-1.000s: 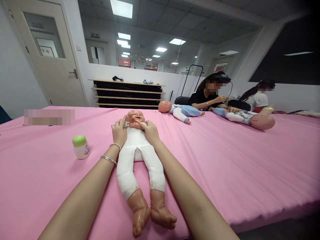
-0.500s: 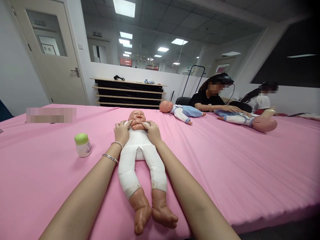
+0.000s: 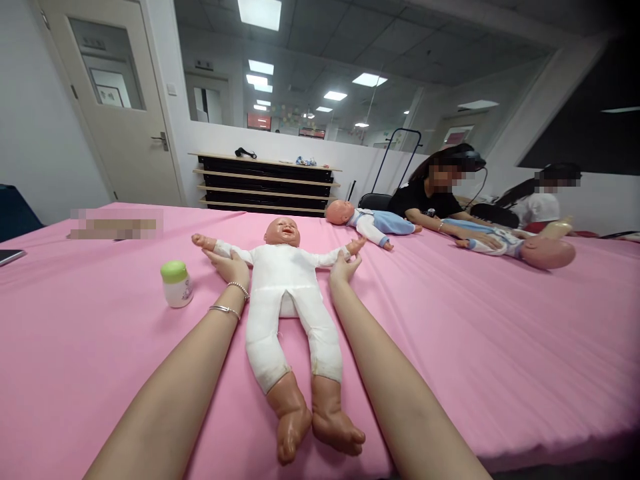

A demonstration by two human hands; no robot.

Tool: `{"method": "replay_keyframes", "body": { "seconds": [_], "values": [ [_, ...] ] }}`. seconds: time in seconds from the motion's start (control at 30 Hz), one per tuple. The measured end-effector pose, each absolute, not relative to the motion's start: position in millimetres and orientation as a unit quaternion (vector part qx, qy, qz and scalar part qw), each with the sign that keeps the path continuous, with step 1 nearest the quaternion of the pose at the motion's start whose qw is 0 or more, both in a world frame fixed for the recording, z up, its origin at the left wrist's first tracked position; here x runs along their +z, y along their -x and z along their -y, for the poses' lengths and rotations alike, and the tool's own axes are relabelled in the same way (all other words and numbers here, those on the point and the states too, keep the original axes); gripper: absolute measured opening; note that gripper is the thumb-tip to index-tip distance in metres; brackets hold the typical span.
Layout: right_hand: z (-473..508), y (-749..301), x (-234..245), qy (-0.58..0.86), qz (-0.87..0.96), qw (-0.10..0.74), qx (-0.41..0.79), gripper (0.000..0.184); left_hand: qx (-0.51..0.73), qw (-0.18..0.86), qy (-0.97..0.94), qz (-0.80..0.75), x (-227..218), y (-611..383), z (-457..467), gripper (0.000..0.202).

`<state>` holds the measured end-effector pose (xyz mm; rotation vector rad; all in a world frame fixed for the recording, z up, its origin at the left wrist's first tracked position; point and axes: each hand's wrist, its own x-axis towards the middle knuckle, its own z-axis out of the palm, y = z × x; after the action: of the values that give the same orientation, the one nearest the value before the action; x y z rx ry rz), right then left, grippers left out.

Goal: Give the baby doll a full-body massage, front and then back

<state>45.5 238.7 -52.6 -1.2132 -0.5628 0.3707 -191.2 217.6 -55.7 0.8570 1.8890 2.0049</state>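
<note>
Fingers of the left hand (image 3: 231, 267) are partly spread and set against the underside of the nearest doll's outstretched arm; whether that arm is gripped cannot be made out. By the right hand (image 3: 345, 269), the doll's other arm is taken near its wrist, loosely, between thumb and half-curled fingers. The white-bodied doll (image 3: 285, 267) is laid face up on the pink-covered surface (image 3: 475, 347), its head pointed toward the far edge, its feet toward the near edge, its arms spread wide. Both of the person's forearms are stretched along its sides, and a beaded bracelet (image 3: 239, 287) and a metal bangle (image 3: 225, 309) are worn on the left wrist. A white jar with a green lid (image 3: 177, 285) is stood upright between the left forearm and the left edge, near which a dark flat device (image 3: 10, 256) is placed. Close to the far edge, a doll in blue and white (image 3: 393, 223) is laid on its back. Farther right along that edge, another clothed doll (image 3: 547, 252) is touched by a hand (image 3: 480, 238) of a seated co-worker in black (image 3: 423, 200).
</note>
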Motion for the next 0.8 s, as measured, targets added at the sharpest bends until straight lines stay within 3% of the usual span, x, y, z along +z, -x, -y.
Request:
{"method": "replay_keyframes", "body": {
  "seconds": [0.1,0.23,0.33,0.43,0.6,0.8],
  "values": [
    [-231.8,-26.5,-43.7,0.522,0.452,0.714,0.113,0.05,0.648,0.078,-0.437,-0.62,-49.3,186.6,-217.0,0.07],
    [-217.1,-5.0,-33.5,0.469,0.717,0.515,0.024,0.036,0.487,-0.019,-0.628,-0.607,-43.6,180.3,-212.0,0.057],
    [-211.1,-1.0,-30.1,0.46,0.781,0.419,-0.047,0.036,0.406,-0.055,-0.673,-0.616,-41.7,177.7,-206.1,0.052],
    [-211.3,-2.2,-30.0,0.468,0.789,0.393,-0.066,0.037,0.383,-0.066,-0.685,-0.616,-40.8,177.1,-203.5,0.05],
    [-215.0,-0.5,-36.3,0.459,0.764,0.453,-0.011,0.037,0.418,-0.045,-0.669,-0.613,-45.8,178.3,-207.7,0.053],
    [-226.4,-25.6,-53.7,0.542,0.422,0.714,0.136,0.048,0.623,0.073,-0.438,-0.644,-62.4,195.8,-222.0,0.071]
  ]
}}
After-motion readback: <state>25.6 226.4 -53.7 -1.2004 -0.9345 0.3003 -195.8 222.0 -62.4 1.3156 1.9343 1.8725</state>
